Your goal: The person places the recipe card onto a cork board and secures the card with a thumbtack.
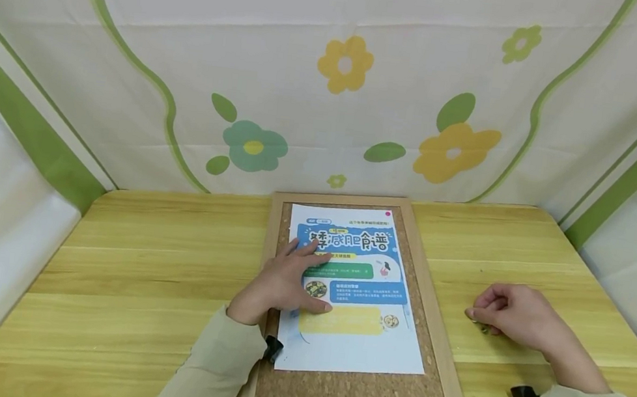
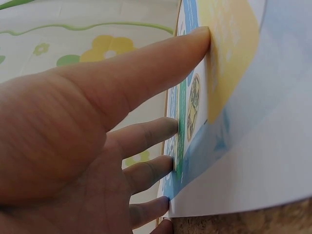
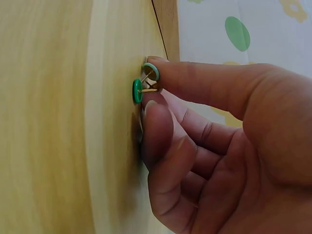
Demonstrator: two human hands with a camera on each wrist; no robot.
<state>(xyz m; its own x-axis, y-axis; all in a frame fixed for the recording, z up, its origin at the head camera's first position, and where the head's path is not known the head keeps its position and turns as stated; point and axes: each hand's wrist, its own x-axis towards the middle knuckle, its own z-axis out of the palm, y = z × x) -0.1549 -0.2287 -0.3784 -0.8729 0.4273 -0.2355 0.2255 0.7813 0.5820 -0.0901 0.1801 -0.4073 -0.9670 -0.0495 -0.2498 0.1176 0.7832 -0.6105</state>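
A printed poster (image 1: 354,353) with blue, green and yellow blocks lies on a wood-framed corkboard (image 1: 355,391). My left hand (image 1: 288,280) rests on its left part, fingers spread and fingertips touching the sheet. In the left wrist view, the thumb (image 2: 161,61) presses on the yellow block. Right of the board, my right hand (image 1: 523,317) is down at the tabletop with curled fingers. Its thumb and index finger pinch at a small cluster of thumbtacks: a green thumbtack (image 3: 138,91) and a pale green-rimmed thumbtack (image 3: 152,71) show, pins visible. Fingers partly hide the cluster.
A round pink tack head (image 1: 388,214) sits at the poster's top right corner. The wooden table (image 1: 155,285) extends on both sides of the board. A white curtain (image 1: 289,44) with printed flowers stands behind it and along the sides.
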